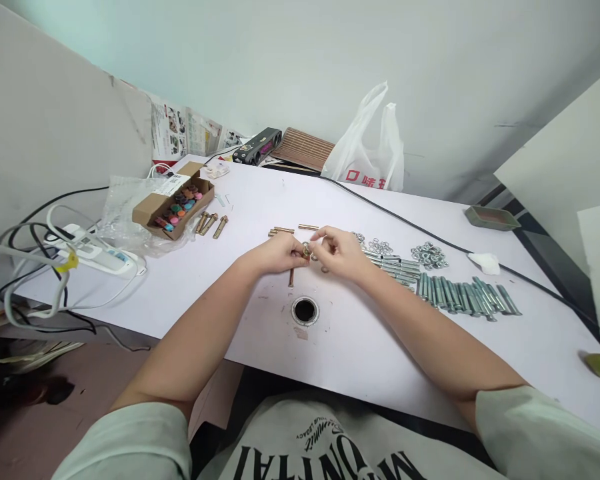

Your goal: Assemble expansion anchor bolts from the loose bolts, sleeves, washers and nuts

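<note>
Between the thumb and fingers of my left hand [283, 253] is a brass-coloured bolt [306, 252], its shiny round end facing up. My right hand [337, 253] is curled close against that end, thumb and forefinger bent together; whatever they pinch is too small to make out. Under the left hand a copper-coloured bolt [291, 277] shows on the table. A small ring [325, 270] lies below the right fingers. Just beyond the hands are several brass-coloured sleeves [282, 231] and a single one [309, 227].
Right of my hands lie silver bolts [460, 297], metal sleeves [397, 267], nuts [429, 255] and washers [381, 247]. A black cable [400, 213] crosses behind them. Leftward are finished-looking anchor bolts [221, 227], a cardboard box [173, 203] and a power strip [100, 257]. A round hole [305, 311] pierces the table.
</note>
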Available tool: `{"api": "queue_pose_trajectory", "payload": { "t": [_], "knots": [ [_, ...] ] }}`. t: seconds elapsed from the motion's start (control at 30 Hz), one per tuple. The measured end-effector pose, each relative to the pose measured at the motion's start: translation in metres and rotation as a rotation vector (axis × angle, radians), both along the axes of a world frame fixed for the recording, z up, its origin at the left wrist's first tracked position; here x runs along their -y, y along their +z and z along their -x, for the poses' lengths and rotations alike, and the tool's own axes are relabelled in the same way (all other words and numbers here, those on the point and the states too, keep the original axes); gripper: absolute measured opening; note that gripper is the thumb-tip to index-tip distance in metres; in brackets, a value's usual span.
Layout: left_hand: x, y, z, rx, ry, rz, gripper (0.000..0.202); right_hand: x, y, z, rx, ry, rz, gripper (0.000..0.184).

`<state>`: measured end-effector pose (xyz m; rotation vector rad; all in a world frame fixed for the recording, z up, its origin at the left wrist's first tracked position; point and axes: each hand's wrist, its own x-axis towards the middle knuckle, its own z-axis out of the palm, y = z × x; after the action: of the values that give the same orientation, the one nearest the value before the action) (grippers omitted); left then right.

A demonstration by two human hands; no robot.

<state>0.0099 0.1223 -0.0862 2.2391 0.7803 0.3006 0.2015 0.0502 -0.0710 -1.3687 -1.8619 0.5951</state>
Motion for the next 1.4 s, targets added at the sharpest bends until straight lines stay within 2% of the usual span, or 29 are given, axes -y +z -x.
{"api": "queue_pose_trajectory", "payload": {
  "t": [0.1, 0.17, 0.3, 0.43, 0.5, 0.63, 0.7, 0.83, 1.03, 1.17, 1.27, 1.4],
  "knots": [
    [0.000, -0.002, -0.001, 0.013, -0.007, -0.022, 0.028, -0.002, -0.005, 0.004, 0.170, 0.138, -0.107, 0.023],
    [0.001, -0.002, -0.002, 0.030, -0.005, -0.033, 0.028, -0.003, -0.006, 0.006, 0.267, 0.094, -0.148, 0.017],
    [0.005, 0.001, -0.004, 0.063, -0.041, -0.027, 0.024, -0.001, -0.002, 0.008, 0.427, -0.067, -0.120, 0.035],
    [0.001, 0.000, -0.001, 0.032, -0.006, -0.072, 0.030, 0.004, 0.005, 0.010, 0.538, -0.087, -0.062, 0.044],
    [-0.002, -0.002, 0.001, 0.007, 0.002, -0.103, 0.034, 0.005, 0.008, 0.008, 0.511, -0.034, -0.067, 0.040],
    [-0.006, -0.005, 0.001, 0.001, -0.015, -0.132, 0.035, 0.003, 0.016, 0.003, 0.449, 0.211, -0.164, 0.027],
    [-0.005, -0.004, -0.001, 0.013, -0.036, -0.174, 0.032, 0.001, 0.020, -0.001, 0.463, 0.253, -0.172, 0.021],
    [-0.003, 0.002, -0.002, 0.024, -0.043, -0.304, 0.026, -0.003, 0.022, -0.008, 0.511, 0.189, -0.089, 0.017],
    [-0.002, 0.011, 0.004, -0.059, 0.064, -0.236, 0.030, -0.007, 0.020, -0.019, 0.543, 0.103, -0.005, 0.019],
    [0.000, 0.017, 0.008, -0.046, 0.040, -0.383, 0.035, -0.007, 0.022, -0.017, 0.512, 0.073, 0.009, 0.034],
    [0.002, 0.019, 0.008, -0.051, 0.005, -0.433, 0.036, -0.006, 0.021, -0.011, 0.392, 0.022, 0.122, 0.046],
    [0.004, 0.022, 0.008, -0.030, 0.020, -0.426, 0.036, -0.006, 0.017, -0.006, 0.069, -0.088, 0.358, 0.060]
  ]
}}
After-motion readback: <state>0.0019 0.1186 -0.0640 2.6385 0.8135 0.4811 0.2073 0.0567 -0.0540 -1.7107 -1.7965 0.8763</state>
